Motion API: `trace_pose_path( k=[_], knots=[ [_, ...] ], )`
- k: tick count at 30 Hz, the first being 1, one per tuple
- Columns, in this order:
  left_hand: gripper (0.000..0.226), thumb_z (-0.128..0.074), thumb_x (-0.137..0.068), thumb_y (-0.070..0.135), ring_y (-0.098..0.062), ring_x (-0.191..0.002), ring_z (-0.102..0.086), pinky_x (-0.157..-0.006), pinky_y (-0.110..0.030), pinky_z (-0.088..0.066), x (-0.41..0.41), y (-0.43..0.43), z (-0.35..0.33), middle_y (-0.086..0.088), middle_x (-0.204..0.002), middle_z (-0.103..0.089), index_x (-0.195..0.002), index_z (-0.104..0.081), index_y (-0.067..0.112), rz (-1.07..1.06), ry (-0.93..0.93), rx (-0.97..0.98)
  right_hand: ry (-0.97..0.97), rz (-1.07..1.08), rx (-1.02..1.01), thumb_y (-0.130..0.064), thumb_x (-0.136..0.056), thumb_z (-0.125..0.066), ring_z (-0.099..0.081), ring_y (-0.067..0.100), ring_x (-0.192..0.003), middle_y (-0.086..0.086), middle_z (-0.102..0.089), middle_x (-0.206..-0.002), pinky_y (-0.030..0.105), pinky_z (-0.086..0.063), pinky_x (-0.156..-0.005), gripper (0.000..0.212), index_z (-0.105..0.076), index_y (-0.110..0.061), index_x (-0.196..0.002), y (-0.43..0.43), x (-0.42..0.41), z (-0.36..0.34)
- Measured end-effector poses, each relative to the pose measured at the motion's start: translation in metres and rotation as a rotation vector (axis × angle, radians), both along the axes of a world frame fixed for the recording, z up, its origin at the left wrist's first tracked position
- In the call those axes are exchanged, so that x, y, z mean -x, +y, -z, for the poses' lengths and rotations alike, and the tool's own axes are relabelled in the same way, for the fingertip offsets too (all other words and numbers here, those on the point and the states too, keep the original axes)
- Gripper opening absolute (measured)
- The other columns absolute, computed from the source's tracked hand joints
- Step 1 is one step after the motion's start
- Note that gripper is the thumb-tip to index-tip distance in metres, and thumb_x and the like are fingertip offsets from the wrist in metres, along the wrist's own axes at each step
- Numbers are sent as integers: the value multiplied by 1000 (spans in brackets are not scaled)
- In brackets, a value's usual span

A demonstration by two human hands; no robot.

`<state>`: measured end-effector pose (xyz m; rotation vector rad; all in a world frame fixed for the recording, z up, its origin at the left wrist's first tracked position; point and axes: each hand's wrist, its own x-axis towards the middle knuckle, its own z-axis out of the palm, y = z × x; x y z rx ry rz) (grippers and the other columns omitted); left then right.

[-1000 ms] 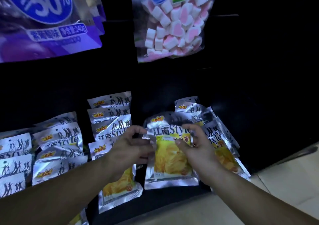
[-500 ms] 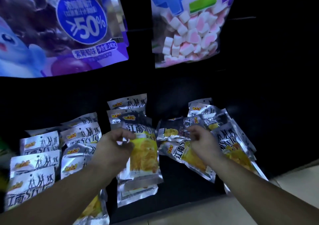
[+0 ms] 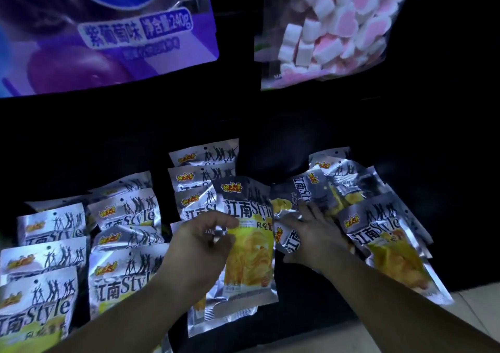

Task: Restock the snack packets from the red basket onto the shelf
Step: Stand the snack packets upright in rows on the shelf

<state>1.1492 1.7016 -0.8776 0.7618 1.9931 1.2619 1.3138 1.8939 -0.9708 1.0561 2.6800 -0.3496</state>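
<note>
Silver snack packets with yellow chips printed on them hang in several columns on the dark shelf. My left hand pinches the left edge of an upright packet at the front of the middle column. My right hand lies over sideways-turned packets between the middle and right columns, its fingers curled onto one of them. Another packet hangs upright just right of that hand. The red basket is out of view.
Further columns of the same packets fill the left side. Above hang a large purple bag and a clear bag of pink-and-white marshmallows. Pale floor tiles show at the lower right.
My left hand has carried one packet leftward onto the middle column. My right hand stayed with the sideways packets at the right. The view has shifted closer and slightly left.
</note>
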Motion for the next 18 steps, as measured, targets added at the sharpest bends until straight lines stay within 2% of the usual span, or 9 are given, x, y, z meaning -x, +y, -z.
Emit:
trace_pose_path(
  k=[1, 3, 6, 8, 10, 12, 14, 16, 18],
  knots=[
    [37, -70, -95, 8, -22, -46, -40, -44, -32, -39, 0, -1, 0, -5, -53, -61, -87, -72, 44, -1, -4, -4, -22, -2, -20, -62, -75, -75, -5, 31, -155, 3, -7, -168, 52, -22, -120, 89, -27, -53, -150, 1, 2, 4],
    [37, -70, -94, 9, -22, -46, -42, -45, -33, -41, 1, -1, 0, -6, -61, -67, -85, -72, 44, -2, 1, -7, -6, 4, -43, -56, -85, -68, -13, 29, -154, 2, -14, -168, 51, -28, -119, 64, -42, -50, -143, 5, 6, 9],
    [35, -71, -94, 9, -22, -46, -43, -45, -34, -43, 3, -4, 0, -13, -71, -71, -86, -73, 43, 10, 14, -15, 46, 34, 5, -46, -89, -68, -18, 24, -153, -6, -19, -167, 47, -31, -119, 29, -67, -49, -117, 5, 6, 14],
    [35, -70, -94, 8, -23, -47, -41, -45, -34, -42, 4, -6, 1, -19, -75, -71, -87, -73, 42, 8, -3, -24, 88, 56, -15, -42, -89, -68, -26, 22, -150, -11, -27, -164, 44, -32, -118, 23, -71, -49, -111, 1, 3, 18],
    [36, -70, -95, 8, -22, -47, -38, -46, -33, -40, 5, -7, 1, -22, -73, -69, -88, -73, 43, 9, -13, -33, 157, 56, -63, -32, -91, -66, -44, 20, -140, -13, -47, -152, 38, -40, -113, 25, -72, -43, -112, -1, 1, 24],
    [36, -70, -94, 7, -21, -46, -39, -44, -32, -40, 6, -8, 0, -17, -73, -70, -87, -74, 43, -3, -2, -34, 213, 70, -107, -19, -91, -66, -62, 17, -115, -10, -68, -122, 27, -50, -93, 23, -74, -35, -105, 2, 2, 23],
    [37, -71, -94, 8, -22, -48, -41, -45, -33, -42, 7, -9, -2, -10, -79, -75, -86, -74, 44, -23, 1, -40, 254, 111, -122, -12, -86, -67, -67, 17, -93, -8, -71, -95, 23, -44, -70, 18, -74, -28, -90, 8, 6, 16],
    [37, -71, -93, 9, -24, -49, -44, -45, -34, -44, 8, -10, -5, -7, -84, -76, -86, -75, 44, -33, 0, -51, 351, 148, -98, -9, -85, -65, -66, 19, -87, -5, -71, -92, 25, -43, -66, 18, -73, -25, -86, 15, 12, 1],
    [37, -72, -93, 9, -24, -49, -47, -45, -34, -44, 9, -10, -9, -6, -83, -76, -85, -75, 44, -54, 3, -64, 479, 162, -107, -13, -91, -65, -67, 20, -87, -5, -74, -98, 29, -49, -69, 18, -77, -26, -95, 19, 19, -22]
  ],
)
